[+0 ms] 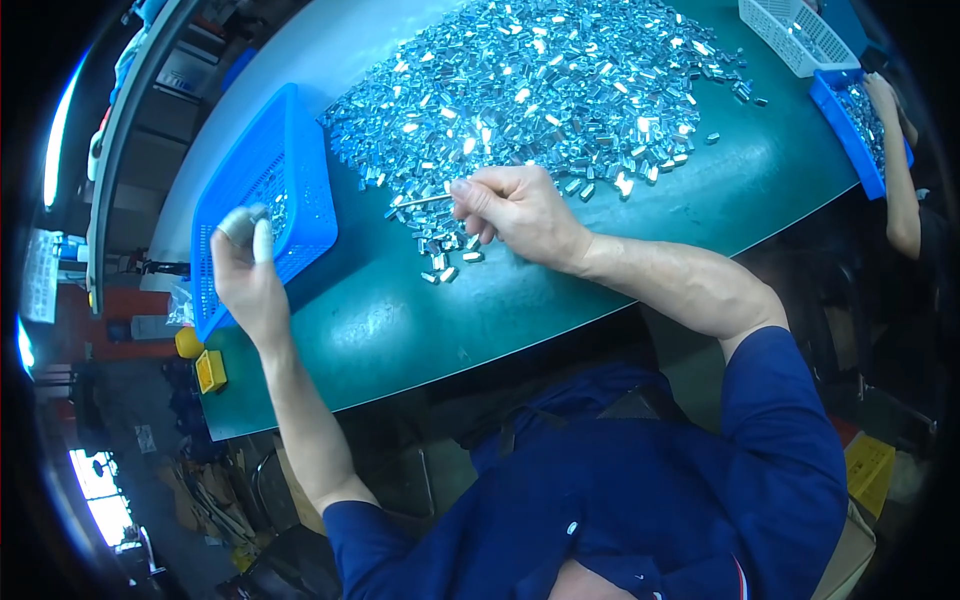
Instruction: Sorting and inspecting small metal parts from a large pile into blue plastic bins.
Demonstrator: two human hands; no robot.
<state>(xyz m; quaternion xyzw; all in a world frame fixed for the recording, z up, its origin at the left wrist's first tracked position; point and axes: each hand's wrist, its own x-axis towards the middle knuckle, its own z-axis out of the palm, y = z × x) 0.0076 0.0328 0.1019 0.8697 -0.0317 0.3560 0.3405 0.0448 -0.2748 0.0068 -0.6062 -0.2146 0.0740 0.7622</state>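
Note:
A big heap of small shiny metal pieces (540,90) is spread over the green tabletop (400,340). At the near edge of the heap, my right hand (520,212) pinches a thin metal rod (425,200) that points left over the pieces. My left hand (250,285) is raised over the near side of a blue perforated basket (312,200), pale covers on its thumb and a fingertip. Its fingers come together at the tips around a small greyish spot too unclear to name. Some metal pieces lie inside the basket.
A small yellow box (211,371) sits at the table's left edge. At the far right are a white basket (800,38) and a blue tray (850,130) of metal pieces, with another person's hand (882,98) in it. Shelving (120,130) stands left of the table.

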